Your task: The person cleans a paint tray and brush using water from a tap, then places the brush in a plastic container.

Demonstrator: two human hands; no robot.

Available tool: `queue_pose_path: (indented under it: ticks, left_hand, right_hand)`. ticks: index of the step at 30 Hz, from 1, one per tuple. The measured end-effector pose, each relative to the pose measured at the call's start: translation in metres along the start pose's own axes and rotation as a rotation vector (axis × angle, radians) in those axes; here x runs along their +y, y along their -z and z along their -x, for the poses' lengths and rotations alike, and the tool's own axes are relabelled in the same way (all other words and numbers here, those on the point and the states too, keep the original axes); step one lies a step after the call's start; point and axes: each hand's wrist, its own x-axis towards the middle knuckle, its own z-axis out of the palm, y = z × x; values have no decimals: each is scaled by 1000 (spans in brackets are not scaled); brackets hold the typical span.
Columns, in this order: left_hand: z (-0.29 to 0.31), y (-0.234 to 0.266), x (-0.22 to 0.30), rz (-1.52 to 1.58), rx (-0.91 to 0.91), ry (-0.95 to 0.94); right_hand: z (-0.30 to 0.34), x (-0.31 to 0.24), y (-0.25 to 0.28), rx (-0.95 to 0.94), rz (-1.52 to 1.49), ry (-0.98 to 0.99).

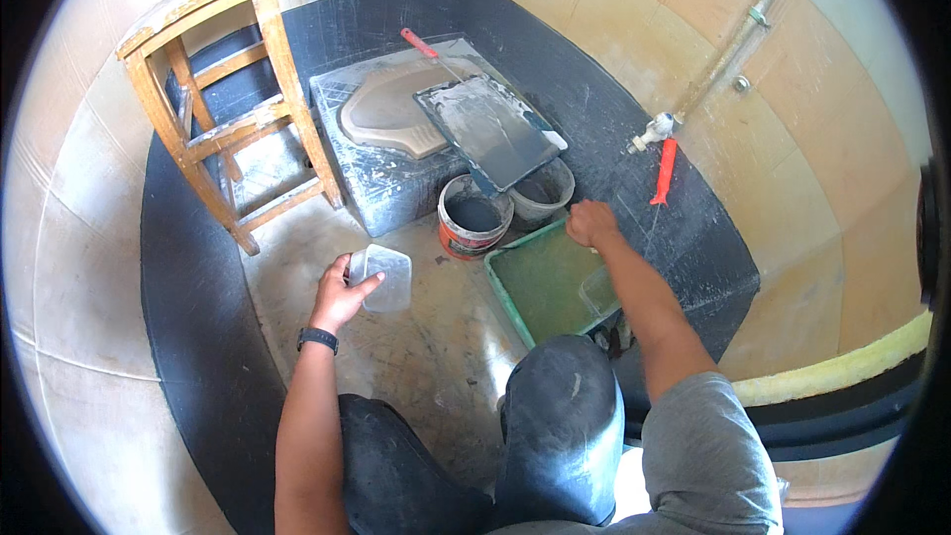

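Observation:
My left hand (pixel 340 295) grips a clear plastic tub (pixel 389 282) by its side, thumb over the rim, above the floor. My right hand (pixel 592 224) is a fist at the far right corner of a green tray (pixel 509 305) with murky greenish water in it; the fingers hide what they hold, if anything. Another clear plastic container (pixel 598 293) lies in the water, partly behind my right forearm. Just beyond the tray stand a red and white bucket (pixel 467 244) of grey liquid and a grey-smeared bucket (pixel 563 200). A flat dark board (pixel 495 144) smeared with grey paste lies partly over them.
A squat toilet pan (pixel 371 112) is set in a raised platform (pixel 381 188), with a red-handled tool (pixel 420 44) beside it. A worn wooden stool (pixel 198 144) stands at left. A wall tap (pixel 654 131) with a red handle (pixel 666 170) is at right.

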Motion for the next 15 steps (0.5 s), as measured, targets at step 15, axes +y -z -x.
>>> queue_pose_path:
  ticks: [15]
  left_hand:
    - [5, 11, 9, 38, 78, -122]
  right_hand:
    - [2, -35, -20, -166, -35, -57]
